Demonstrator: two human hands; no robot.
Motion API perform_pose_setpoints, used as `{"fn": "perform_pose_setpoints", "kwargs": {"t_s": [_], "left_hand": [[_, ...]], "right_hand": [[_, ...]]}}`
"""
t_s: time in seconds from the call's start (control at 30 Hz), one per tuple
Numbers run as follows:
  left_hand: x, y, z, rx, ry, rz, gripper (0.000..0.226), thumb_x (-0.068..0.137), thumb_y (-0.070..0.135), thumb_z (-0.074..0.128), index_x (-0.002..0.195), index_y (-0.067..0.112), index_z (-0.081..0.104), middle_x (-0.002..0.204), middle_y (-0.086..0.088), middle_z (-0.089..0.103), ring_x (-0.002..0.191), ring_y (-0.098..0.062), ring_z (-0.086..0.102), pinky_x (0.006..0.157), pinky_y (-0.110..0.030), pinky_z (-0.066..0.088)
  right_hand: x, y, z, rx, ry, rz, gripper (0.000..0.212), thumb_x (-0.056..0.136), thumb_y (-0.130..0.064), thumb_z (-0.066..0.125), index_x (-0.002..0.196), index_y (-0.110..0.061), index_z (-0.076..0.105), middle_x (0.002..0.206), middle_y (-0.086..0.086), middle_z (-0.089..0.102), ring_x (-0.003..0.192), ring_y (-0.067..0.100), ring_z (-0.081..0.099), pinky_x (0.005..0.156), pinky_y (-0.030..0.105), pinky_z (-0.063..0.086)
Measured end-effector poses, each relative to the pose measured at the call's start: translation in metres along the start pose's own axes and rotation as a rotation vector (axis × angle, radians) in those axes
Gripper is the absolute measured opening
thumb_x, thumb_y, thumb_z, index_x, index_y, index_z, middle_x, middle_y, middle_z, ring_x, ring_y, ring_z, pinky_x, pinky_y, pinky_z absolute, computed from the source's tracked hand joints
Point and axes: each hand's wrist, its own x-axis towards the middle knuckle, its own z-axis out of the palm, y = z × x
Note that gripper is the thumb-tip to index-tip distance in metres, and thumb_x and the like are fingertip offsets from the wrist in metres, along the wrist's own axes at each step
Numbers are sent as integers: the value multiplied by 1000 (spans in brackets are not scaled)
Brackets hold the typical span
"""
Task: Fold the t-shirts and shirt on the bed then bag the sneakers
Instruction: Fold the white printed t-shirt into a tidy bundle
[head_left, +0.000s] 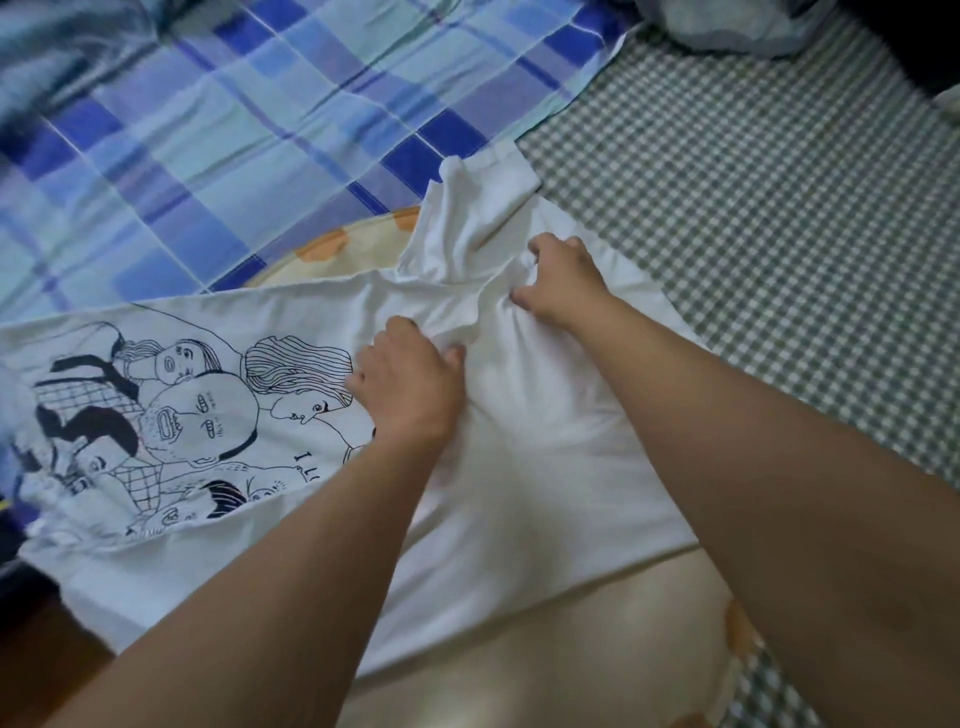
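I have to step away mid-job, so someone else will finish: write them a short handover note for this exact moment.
Left hand: gripping the white printed t-shirt near its middle, beside the drawing.
Right hand: pinching bunched cloth of the same t-shirt, near the sleeve.
The t-shirt lies spread on the bed, over the blue plaid sheet and green checked sheet, sleeve partly turned in.
Done: nothing fully folded in view.
Left: finish this fold, fold the other tops, bag the sneakers; none of those are in view.
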Motion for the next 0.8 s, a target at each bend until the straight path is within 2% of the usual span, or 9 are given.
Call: {"fn": "perform_pose_setpoints", "kwargs": {"t_s": [0.1, 0.17, 0.27, 0.33, 0.4, 0.47, 0.57, 0.67, 0.8], "left_hand": [[13, 9, -12, -57, -204, -75, 24, 86, 29, 56, 108, 25, 64, 123, -11, 58, 126, -38, 44, 107, -47, 37], [15, 8, -23, -143, -278, -42, 8, 81, 25, 57, 87, 20, 59, 104, -9, 63, 110, -34, 54, 103, -45, 43], [2, 0, -49, -429, -268, 83, 16, 85, 19, 68, 82, 16, 52, 76, -2, 57, 62, -18, 54, 59, -26, 49], [-21, -10, -65, -603, -287, 173, 13, 86, 13, 72, 91, 13, 60, 78, -4, 63, 52, -13, 57, 44, -19, 37], [-53, -24, -67, -645, -313, 352, 13, 85, 7, 73, 90, 16, 67, 80, -3, 66, 58, -10, 60, 51, -16, 40], [-78, -43, -54, -481, -244, 646, 16, 83, 7, 75, 87, 22, 70, 81, 5, 62, 74, -15, 57, 69, -29, 46], [-98, -74, -18, -184, -269, 1005, 24, 75, 12, 74, 97, 21, 72, 91, 5, 62, 85, -24, 57, 73, -44, 48], [-105, -95, -6, -52, -335, 1124, 25, 84, 29, 72, 109, 25, 71, 103, 7, 64, 94, -27, 60, 77, -45, 48], [-91, -101, -12, -7, -68, 970, 39, 79, 6, 63, 116, 15, 71, 111, -6, 64, 100, -35, 57, 82, -47, 47]], "right_hand": [[-1, 2, -7, 106, -40, -19, 34, 85, -19, 72, 116, -15, 60, 108, 3, 58, 99, 22, 60, 83, 35, 52], [-13, 6, -15, 275, 10, -50, 9, 82, -10, 69, 81, -15, 61, 80, 1, 60, 78, 18, 58, 67, 35, 48], [-53, 24, -37, 654, 70, -65, 9, 87, -4, 70, 92, -12, 72, 93, 7, 75, 82, 15, 68, 78, 35, 57], [-97, 44, -50, 815, 57, -80, 14, 90, -1, 70, 103, -7, 72, 102, 6, 76, 91, 14, 71, 86, 28, 57], [-147, 72, -53, 850, 39, -82, 15, 88, 3, 71, 100, -6, 73, 97, 2, 75, 92, 11, 69, 86, 26, 55], [-191, 104, -40, 764, 22, -68, 28, 83, 5, 75, 86, -23, 75, 94, -7, 74, 95, 11, 68, 90, 28, 53], [-225, 149, -2, 387, 4, -39, 52, 78, 8, 68, 72, -43, 71, 103, -15, 67, 108, 11, 58, 98, 32, 45], [-234, 167, 25, 118, 14, -55, 55, 82, 14, 57, 71, -39, 68, 110, -10, 57, 111, 12, 45, 97, 28, 38], [-206, 149, 17, 265, 233, 126, 30, 97, 2, 50, 100, -22, 68, 112, -5, 55, 105, 11, 54, 88, 15, 40]]}}
